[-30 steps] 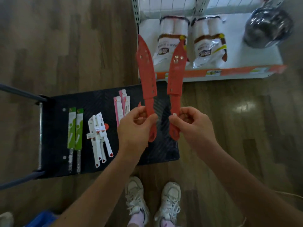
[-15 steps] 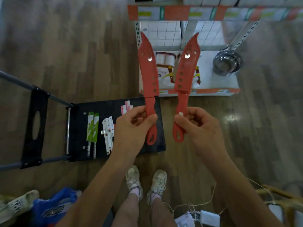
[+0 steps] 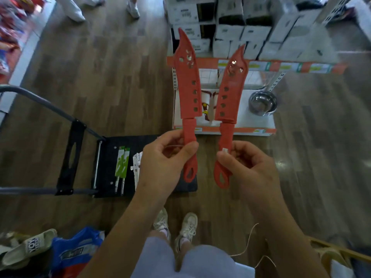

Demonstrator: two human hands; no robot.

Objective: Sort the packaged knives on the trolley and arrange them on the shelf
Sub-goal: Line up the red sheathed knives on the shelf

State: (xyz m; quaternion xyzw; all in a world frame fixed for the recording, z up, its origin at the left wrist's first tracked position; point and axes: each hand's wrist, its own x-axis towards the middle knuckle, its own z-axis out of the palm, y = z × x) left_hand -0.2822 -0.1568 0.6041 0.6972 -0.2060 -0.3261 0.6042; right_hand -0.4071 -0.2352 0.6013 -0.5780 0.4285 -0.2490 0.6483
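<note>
Hidden: your left hand [image 3: 164, 165] covers most of the white packaged knives [image 3: 136, 167] on the trolley [image 3: 108, 149].
Trolley load: two green packaged knives [image 3: 122, 164], left of centre frame.
Shelf [image 3: 259, 117]: steel bowl [image 3: 262, 103], centre right.
Writing: box print at top too blurred to read.
Left grip: clamped on a red sheathed knife [image 3: 187, 87], held upright.
Right grip: your right hand [image 3: 247, 167] pinches a second red sheathed knife [image 3: 229, 93], apart from the first.

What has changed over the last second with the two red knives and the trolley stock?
The view tilted up, bringing the boxed upper shelf into sight. The two red sheathed knives, one in the left hand and one in the right hand, now stand wider apart at the tips. Both grips on the handles are unchanged, nothing was let go, and the green packaged knives lie on the trolley as before.
</note>
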